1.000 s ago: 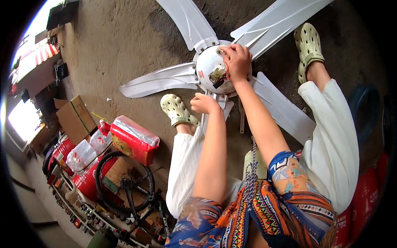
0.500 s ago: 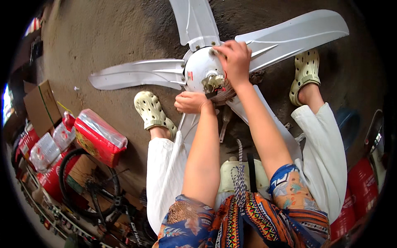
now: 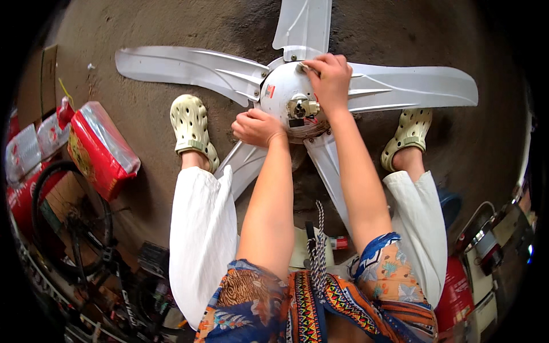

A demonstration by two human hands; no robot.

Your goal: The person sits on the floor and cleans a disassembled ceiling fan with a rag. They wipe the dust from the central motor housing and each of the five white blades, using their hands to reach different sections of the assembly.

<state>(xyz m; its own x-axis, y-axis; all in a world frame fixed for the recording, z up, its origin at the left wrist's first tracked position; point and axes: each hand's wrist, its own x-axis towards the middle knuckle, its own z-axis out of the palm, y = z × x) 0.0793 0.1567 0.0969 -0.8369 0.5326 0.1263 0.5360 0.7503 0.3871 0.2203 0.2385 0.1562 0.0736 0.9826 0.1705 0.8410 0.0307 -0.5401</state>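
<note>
On my feed the whole scene has swung clockwise over the last second. The fan (image 3: 283, 86) has turned in view, its right blade (image 3: 414, 88) tilted up a second ago and level now, but both clogs (image 3: 189, 117) have swung with it by about as much. I take that as the head moving, not the fan: against the feet, I see no clear turn of the blades. The fan lies on the floor (image 3: 146, 123) between the clogs, its hub (image 3: 279, 98) ahead of the person and its metal bracket (image 3: 301, 107) facing up at me.

The right hand (image 3: 333, 80) remains at the hub's upper right. Its fingers are narrow, pinched on a small grey piece (image 3: 300, 67) at the rim, too small for me to name. The left hand (image 3: 257, 126) remains at the hub's lower left, over the root of a blade (image 3: 243, 166). Its fingers are curled in; I cannot tell whether they hold anything, or touch the hub.

For the work, I judge this a small change: both hands have kept to the hub, and the bracket stays uncovered between them, near the right wrist.
</note>
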